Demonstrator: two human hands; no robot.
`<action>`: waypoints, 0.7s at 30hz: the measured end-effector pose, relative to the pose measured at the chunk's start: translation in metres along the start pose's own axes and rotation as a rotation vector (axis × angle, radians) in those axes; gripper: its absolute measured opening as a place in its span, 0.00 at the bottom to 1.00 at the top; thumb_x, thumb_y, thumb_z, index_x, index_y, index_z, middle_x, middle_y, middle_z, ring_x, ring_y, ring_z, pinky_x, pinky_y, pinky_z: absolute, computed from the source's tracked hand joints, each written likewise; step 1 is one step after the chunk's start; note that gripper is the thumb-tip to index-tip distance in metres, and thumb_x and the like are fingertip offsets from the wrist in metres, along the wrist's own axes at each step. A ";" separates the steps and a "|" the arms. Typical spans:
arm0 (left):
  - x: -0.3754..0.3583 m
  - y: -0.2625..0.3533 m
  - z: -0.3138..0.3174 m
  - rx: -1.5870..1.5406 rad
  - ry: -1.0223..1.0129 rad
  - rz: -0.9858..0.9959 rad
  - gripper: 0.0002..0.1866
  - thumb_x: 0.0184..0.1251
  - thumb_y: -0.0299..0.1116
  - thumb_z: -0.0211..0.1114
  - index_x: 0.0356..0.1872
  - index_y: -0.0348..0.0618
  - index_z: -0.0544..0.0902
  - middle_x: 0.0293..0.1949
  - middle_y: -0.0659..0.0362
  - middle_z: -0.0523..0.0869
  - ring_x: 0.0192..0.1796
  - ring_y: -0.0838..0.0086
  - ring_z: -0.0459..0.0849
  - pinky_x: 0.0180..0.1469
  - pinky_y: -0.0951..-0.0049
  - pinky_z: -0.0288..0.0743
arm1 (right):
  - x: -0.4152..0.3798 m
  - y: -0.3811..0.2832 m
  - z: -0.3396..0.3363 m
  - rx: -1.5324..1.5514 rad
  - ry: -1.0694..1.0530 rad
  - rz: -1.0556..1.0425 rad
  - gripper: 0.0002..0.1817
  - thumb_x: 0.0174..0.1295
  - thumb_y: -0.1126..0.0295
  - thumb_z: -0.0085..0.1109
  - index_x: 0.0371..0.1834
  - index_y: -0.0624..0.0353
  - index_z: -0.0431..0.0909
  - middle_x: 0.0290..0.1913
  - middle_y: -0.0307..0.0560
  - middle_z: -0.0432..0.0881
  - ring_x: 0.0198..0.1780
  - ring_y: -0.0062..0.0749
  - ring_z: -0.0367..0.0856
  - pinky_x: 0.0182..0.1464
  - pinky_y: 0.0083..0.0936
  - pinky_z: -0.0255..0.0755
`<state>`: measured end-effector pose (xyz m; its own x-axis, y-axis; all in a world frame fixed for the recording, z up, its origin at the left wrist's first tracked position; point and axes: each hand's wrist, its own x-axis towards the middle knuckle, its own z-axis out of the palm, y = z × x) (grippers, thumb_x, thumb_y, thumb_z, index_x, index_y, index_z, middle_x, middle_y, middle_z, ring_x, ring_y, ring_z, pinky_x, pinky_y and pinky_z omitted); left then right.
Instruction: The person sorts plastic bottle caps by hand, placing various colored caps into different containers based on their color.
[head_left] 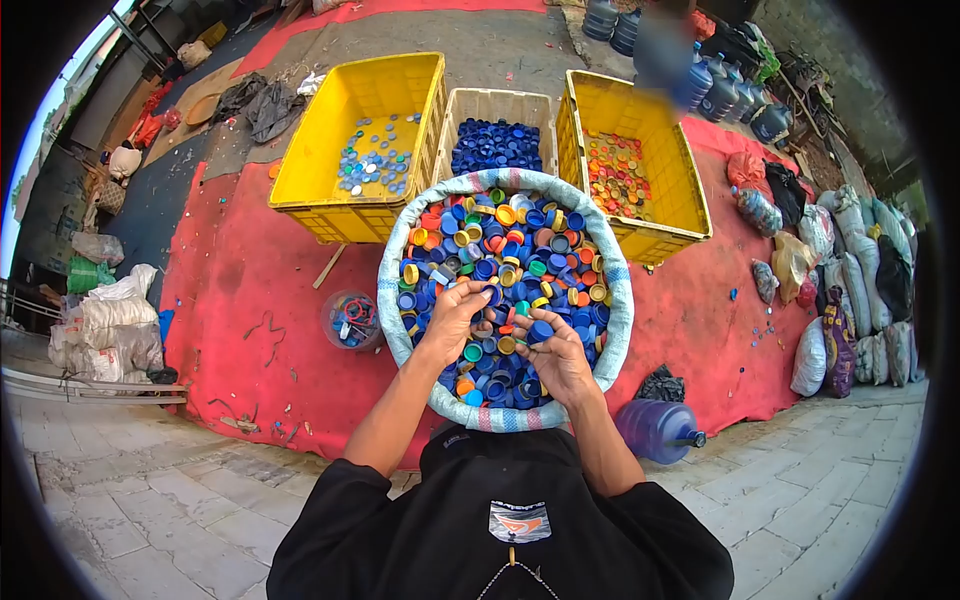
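Note:
A round sack with a rolled pale rim (pixel 395 300) stands in front of me, full of mixed bottle caps (pixel 505 240). Over its middle, my left hand (pixel 460 312) pinches a dark blue cap (pixel 492 293). To its right, my right hand (pixel 558 355) has its fingers closed round a blue cap (pixel 540 331), with a green cap (pixel 522 308) at its fingertips. Behind the sack, a white crate (pixel 498 97) holds dark blue caps. The left yellow crate (pixel 330 215) has light blue and white caps in it; red and yellow caps lie in the right yellow crate (pixel 660 240).
A clear tub (pixel 352 322) of small items sits left of the sack. A large purple water bottle (pixel 655 432) lies at the right front. Filled sacks (pixel 865 260) line the right side, and more bags (pixel 115 325) lie at the left on the ground.

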<state>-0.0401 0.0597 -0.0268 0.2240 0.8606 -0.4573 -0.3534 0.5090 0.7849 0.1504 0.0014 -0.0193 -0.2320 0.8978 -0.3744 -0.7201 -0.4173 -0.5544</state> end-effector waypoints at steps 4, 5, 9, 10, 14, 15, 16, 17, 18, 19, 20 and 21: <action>-0.009 0.007 0.006 -0.283 -0.080 -0.105 0.13 0.71 0.29 0.60 0.55 0.42 0.78 0.43 0.60 0.83 0.41 0.75 0.84 0.43 0.70 0.80 | 0.007 -0.009 0.015 -0.060 -0.003 0.005 0.20 0.60 0.80 0.57 0.57 0.60 0.70 0.57 0.55 0.78 0.55 0.38 0.80 0.56 0.35 0.74; -0.007 0.007 0.005 -0.358 -0.117 -0.124 0.14 0.71 0.29 0.59 0.55 0.41 0.77 0.45 0.59 0.84 0.42 0.74 0.84 0.44 0.69 0.80 | 0.009 -0.010 0.018 -0.072 0.006 0.004 0.19 0.62 0.78 0.58 0.57 0.60 0.70 0.57 0.55 0.78 0.55 0.37 0.80 0.55 0.35 0.74; 0.010 0.004 -0.003 -0.526 -0.205 -0.147 0.16 0.70 0.30 0.57 0.56 0.36 0.75 0.48 0.51 0.84 0.49 0.66 0.84 0.52 0.65 0.81 | 0.024 -0.011 0.013 0.020 0.005 0.024 0.18 0.62 0.79 0.55 0.56 0.61 0.69 0.57 0.55 0.77 0.57 0.38 0.79 0.58 0.35 0.74; 0.016 0.007 -0.003 -0.549 -0.178 -0.156 0.16 0.70 0.30 0.57 0.56 0.35 0.75 0.48 0.50 0.84 0.50 0.65 0.84 0.53 0.64 0.80 | 0.030 -0.013 0.013 0.049 0.059 0.034 0.19 0.61 0.80 0.54 0.57 0.63 0.69 0.57 0.56 0.76 0.58 0.39 0.77 0.60 0.36 0.73; 0.055 0.046 0.010 -0.613 -0.102 -0.175 0.17 0.70 0.31 0.56 0.54 0.29 0.73 0.50 0.46 0.82 0.53 0.59 0.82 0.59 0.58 0.77 | 0.074 -0.042 0.036 0.164 0.135 0.021 0.20 0.55 0.82 0.49 0.54 0.72 0.65 0.52 0.56 0.73 0.59 0.43 0.74 0.65 0.37 0.70; 0.073 0.067 0.019 -0.644 -0.094 -0.150 0.18 0.70 0.32 0.55 0.54 0.28 0.72 0.51 0.43 0.80 0.55 0.57 0.81 0.62 0.56 0.76 | 0.096 -0.057 0.046 0.203 0.117 -0.006 0.22 0.54 0.83 0.48 0.54 0.74 0.64 0.53 0.57 0.72 0.60 0.46 0.73 0.67 0.38 0.68; 0.094 0.092 0.025 -0.687 -0.128 -0.094 0.24 0.70 0.36 0.56 0.58 0.24 0.68 0.57 0.38 0.75 0.60 0.53 0.76 0.66 0.53 0.70 | 0.122 -0.075 0.056 0.221 0.025 -0.070 0.22 0.53 0.82 0.47 0.54 0.76 0.61 0.54 0.59 0.70 0.62 0.48 0.70 0.70 0.40 0.64; 0.115 0.117 0.031 -0.730 -0.160 -0.042 0.30 0.70 0.39 0.56 0.62 0.21 0.64 0.62 0.34 0.70 0.66 0.49 0.71 0.71 0.51 0.64 | 0.148 -0.094 0.063 0.239 -0.062 -0.133 0.24 0.52 0.81 0.46 0.54 0.79 0.59 0.56 0.62 0.67 0.65 0.51 0.67 0.73 0.43 0.59; 0.123 0.145 0.044 -0.774 -0.062 -0.040 0.37 0.69 0.43 0.57 0.66 0.19 0.57 0.66 0.31 0.63 0.70 0.46 0.63 0.73 0.49 0.57 | 0.175 -0.113 0.068 0.251 -0.029 -0.072 0.24 0.52 0.80 0.46 0.53 0.80 0.57 0.59 0.65 0.64 0.69 0.54 0.62 0.75 0.45 0.55; 0.125 0.167 0.055 -0.814 0.033 -0.035 0.44 0.68 0.47 0.58 0.69 0.17 0.50 0.70 0.28 0.55 0.75 0.44 0.56 0.76 0.48 0.50 | 0.191 -0.125 0.071 0.265 -0.001 -0.015 0.25 0.51 0.79 0.46 0.52 0.81 0.56 0.62 0.69 0.60 0.72 0.57 0.57 0.76 0.47 0.51; 0.129 0.171 0.055 -0.773 0.045 -0.012 0.47 0.68 0.48 0.58 0.70 0.18 0.46 0.71 0.29 0.52 0.76 0.44 0.53 0.76 0.48 0.48 | 0.187 -0.127 0.078 0.240 0.053 -0.075 0.29 0.51 0.78 0.46 0.57 0.81 0.52 0.66 0.72 0.54 0.73 0.59 0.53 0.77 0.47 0.50; 0.132 0.173 0.052 -0.733 0.059 0.010 0.49 0.67 0.49 0.58 0.71 0.19 0.43 0.73 0.29 0.48 0.77 0.44 0.50 0.77 0.49 0.46 | 0.180 -0.130 0.089 0.215 0.108 -0.132 0.33 0.52 0.77 0.47 0.61 0.81 0.49 0.69 0.75 0.48 0.75 0.61 0.50 0.77 0.48 0.49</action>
<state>-0.0245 0.2607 0.0704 0.1758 0.8540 -0.4897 -0.8762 0.3625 0.3176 0.1441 0.2300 0.0513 -0.0640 0.9174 -0.3927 -0.8644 -0.2476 -0.4375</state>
